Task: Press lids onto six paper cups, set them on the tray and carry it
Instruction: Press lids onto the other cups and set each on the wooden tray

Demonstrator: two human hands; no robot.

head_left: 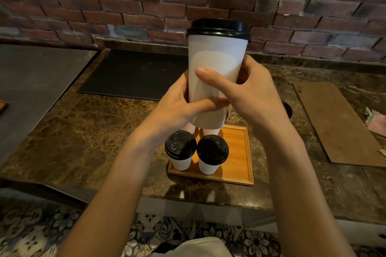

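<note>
Left hand (183, 102) and right hand (252, 92) both gripped one tall white paper cup, the held cup (215, 56), by its lower half. Left thumb lay across the lower wall. Right thumb lay across the near face just above it. The remaining fingers curled round the far side, mostly hidden. The held cup was upright and lifted clear of the bench. A black lid (218, 28) sat on its rim, level all round as far as could be seen.

Below the hands, a square wooden tray (238, 152) lay flat on the bench (83, 127), near the front edge. Front-left cup (181, 162) and front-right cup (208, 168) stood on the near-left part of the tray, both lidded in black, lids nearly touching. Behind them, the rear cups (211, 131) showed only as two white walls under the held cup. Their tops were hidden, so lid status could not be told. The right part of the tray was bare wood.

A dark round object (287, 108) showed just past the right wrist, on the bench beyond the tray. It was too hidden to identify.

Farther out, a black mat (133, 73) lay on the bench behind the tray, and a brown board (338, 123) lay to the right. A pink cloth (376, 123) sat at the right edge. A brick wall (125, 6) backed the bench, with a tiled floor (41, 225) below.
</note>
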